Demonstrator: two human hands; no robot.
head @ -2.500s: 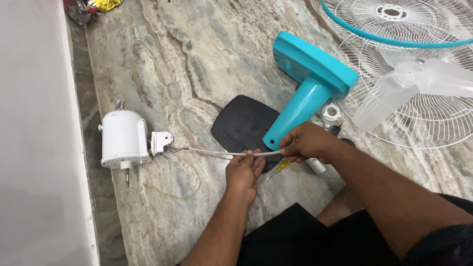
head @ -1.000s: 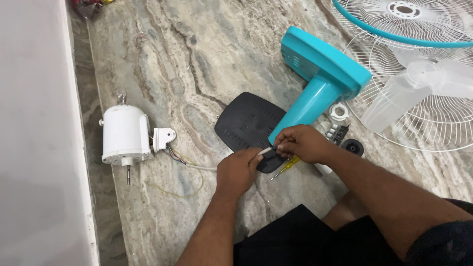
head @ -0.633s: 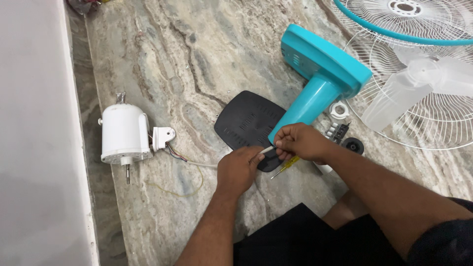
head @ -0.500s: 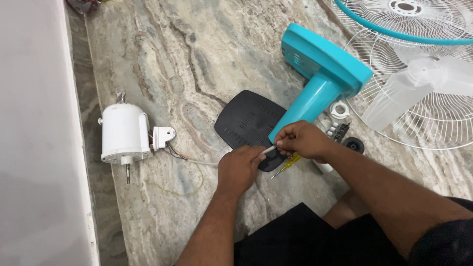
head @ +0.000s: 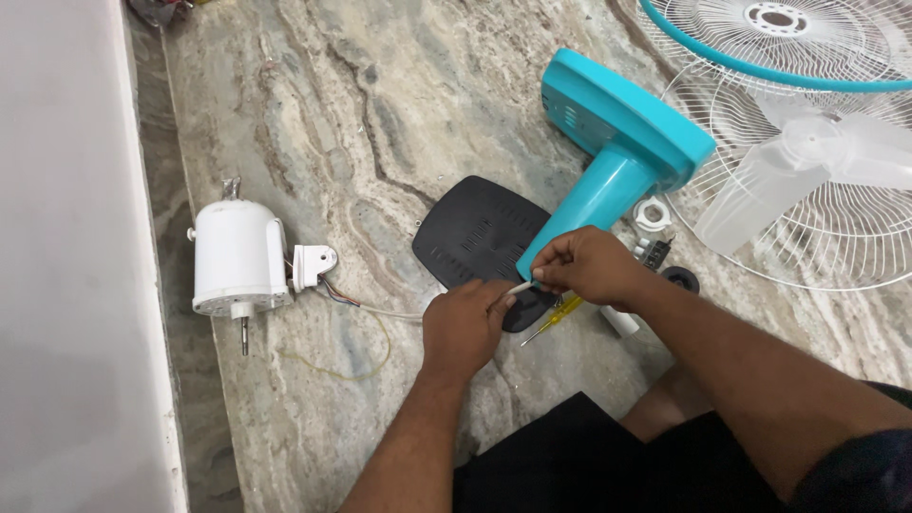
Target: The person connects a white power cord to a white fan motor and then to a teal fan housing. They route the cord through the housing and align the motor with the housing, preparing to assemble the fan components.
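Left hand [head: 465, 318] closed around a thin white sheathed cable [head: 389, 312], fingers [head: 494, 296] curled tight over it. Right hand [head: 589, 268] just beside, fingers pinched shut on the cable's free end [head: 522, 287]; the two hands nearly touching. Cable trailing left across the veined, polished marble floor [head: 399, 104] to a white cylindrical fan motor [head: 237, 256] lying near the wall-side edge, steel shaft toward the viewer. Turquoise plastic fan stand [head: 617, 152] tilted just behind the right hand, over a black vented plastic cover [head: 470, 237]. Yellow-handled screwdriver [head: 556, 316] under the right wrist. White wire grille [head: 836, 171] and translucent blades [head: 788, 171] at the right edge.
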